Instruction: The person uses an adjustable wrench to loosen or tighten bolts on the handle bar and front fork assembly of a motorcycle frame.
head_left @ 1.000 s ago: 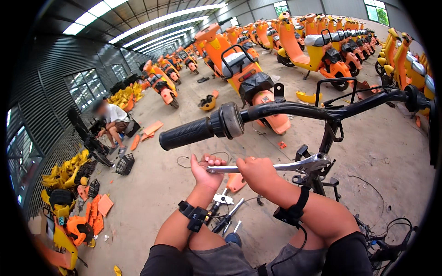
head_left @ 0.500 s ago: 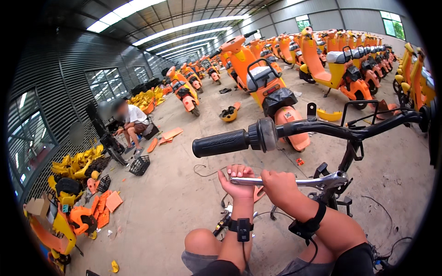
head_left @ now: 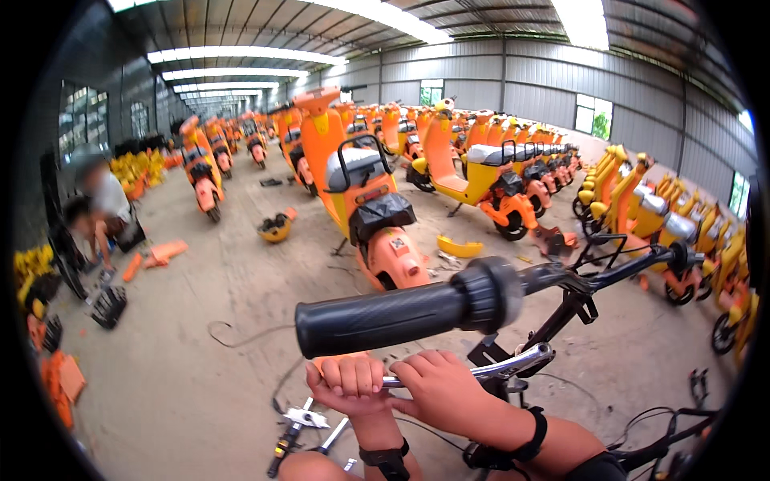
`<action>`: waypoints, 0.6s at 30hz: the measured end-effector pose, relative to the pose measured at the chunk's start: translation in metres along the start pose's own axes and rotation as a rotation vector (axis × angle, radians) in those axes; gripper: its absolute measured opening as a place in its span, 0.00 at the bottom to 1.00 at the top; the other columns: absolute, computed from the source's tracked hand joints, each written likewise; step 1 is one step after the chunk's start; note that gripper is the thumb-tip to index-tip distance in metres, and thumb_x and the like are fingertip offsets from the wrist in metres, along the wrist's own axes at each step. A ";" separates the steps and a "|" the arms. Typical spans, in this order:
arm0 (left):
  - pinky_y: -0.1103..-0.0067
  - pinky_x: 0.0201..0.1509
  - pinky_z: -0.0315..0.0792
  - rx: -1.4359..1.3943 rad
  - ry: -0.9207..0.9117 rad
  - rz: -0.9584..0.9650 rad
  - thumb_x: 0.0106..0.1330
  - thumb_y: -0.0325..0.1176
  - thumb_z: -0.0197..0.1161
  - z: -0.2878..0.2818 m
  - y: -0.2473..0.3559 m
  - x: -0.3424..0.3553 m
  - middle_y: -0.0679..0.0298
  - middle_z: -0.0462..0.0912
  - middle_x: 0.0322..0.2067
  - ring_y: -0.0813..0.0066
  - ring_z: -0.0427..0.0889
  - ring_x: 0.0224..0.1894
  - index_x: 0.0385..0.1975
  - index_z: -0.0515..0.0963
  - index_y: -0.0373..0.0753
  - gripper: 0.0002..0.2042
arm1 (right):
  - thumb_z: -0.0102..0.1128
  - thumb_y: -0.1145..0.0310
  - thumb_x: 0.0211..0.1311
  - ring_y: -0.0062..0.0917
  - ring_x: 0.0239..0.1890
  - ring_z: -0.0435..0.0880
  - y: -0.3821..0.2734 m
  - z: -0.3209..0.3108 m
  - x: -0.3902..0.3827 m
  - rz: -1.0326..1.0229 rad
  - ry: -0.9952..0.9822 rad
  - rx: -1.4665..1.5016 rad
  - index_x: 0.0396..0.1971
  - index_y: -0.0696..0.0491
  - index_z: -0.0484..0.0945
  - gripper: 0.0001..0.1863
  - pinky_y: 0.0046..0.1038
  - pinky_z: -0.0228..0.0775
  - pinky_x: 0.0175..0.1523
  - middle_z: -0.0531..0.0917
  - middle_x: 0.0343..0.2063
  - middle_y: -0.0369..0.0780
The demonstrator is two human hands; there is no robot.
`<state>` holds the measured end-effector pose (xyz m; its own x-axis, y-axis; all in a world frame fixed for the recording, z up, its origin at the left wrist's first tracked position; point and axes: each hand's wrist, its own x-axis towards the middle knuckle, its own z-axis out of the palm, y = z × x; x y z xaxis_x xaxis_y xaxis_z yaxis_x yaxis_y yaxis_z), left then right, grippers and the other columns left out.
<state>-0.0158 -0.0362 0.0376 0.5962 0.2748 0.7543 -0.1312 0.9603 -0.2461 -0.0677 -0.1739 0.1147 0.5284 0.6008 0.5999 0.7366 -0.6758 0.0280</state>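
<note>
A silver wrench (head_left: 510, 366) lies below the black handlebar grip (head_left: 381, 321). Its far end reaches the dark stem area beneath the handlebar (head_left: 613, 280). My left hand (head_left: 350, 382) has its fingers curled over the near end of the wrench. Close beside it, my right hand (head_left: 437, 386) is wrapped over the wrench's shaft, the two hands almost touching. Whether the wrench's head sits on a nut I cannot make out.
Orange scooters (head_left: 365, 184) stand in rows ahead. Tools (head_left: 297, 429) lie on the floor below my left hand, cables at the lower right. A yellow-orange helmet-like shell (head_left: 275, 228) and a black basket (head_left: 108, 306) are on the floor. A person (head_left: 104, 196) sits at the left.
My left hand has gone from open fingers at the wrench's end to fingers closed over it. The wrench and handlebar have shifted in view, and the view has swung to the right.
</note>
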 end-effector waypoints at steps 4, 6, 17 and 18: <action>0.72 0.27 0.69 -0.007 0.076 0.003 0.72 0.50 0.32 0.012 -0.014 0.001 0.64 0.68 0.09 0.72 0.66 0.11 0.15 0.64 0.42 0.25 | 0.66 0.63 0.50 0.33 0.35 0.78 -0.040 -0.062 0.020 -0.034 0.036 0.026 0.36 0.53 0.77 0.15 0.30 0.71 0.38 0.78 0.26 0.37; 0.68 0.33 0.70 0.107 -0.005 0.053 0.73 0.48 0.31 0.001 0.003 0.002 0.62 0.71 0.12 0.67 0.69 0.14 0.17 0.66 0.41 0.25 | 0.66 0.64 0.51 0.33 0.38 0.76 -0.066 -0.089 0.036 -0.058 0.220 -0.030 0.33 0.52 0.76 0.12 0.32 0.70 0.42 0.78 0.26 0.36; 0.69 0.41 0.69 0.271 0.350 0.319 0.71 0.47 0.46 0.001 -0.008 0.010 0.64 0.78 0.34 0.68 0.74 0.36 0.40 0.73 0.46 0.13 | 0.64 0.49 0.53 0.34 0.36 0.74 -0.065 -0.065 0.108 -0.095 0.550 -0.477 0.44 0.58 0.71 0.29 0.36 0.63 0.42 0.76 0.35 0.42; 0.71 0.44 0.68 0.191 0.338 0.324 0.70 0.45 0.50 0.006 -0.011 0.008 0.65 0.76 0.40 0.67 0.73 0.39 0.47 0.72 0.49 0.12 | 0.64 0.48 0.52 0.32 0.34 0.74 -0.064 -0.064 0.105 -0.101 0.602 -0.480 0.43 0.57 0.71 0.29 0.35 0.63 0.42 0.76 0.33 0.41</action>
<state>-0.0147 -0.0438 0.0502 0.7199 0.5595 0.4107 -0.4757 0.8286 -0.2951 -0.0867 -0.0948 0.2268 0.0469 0.4267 0.9032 0.4331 -0.8234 0.3665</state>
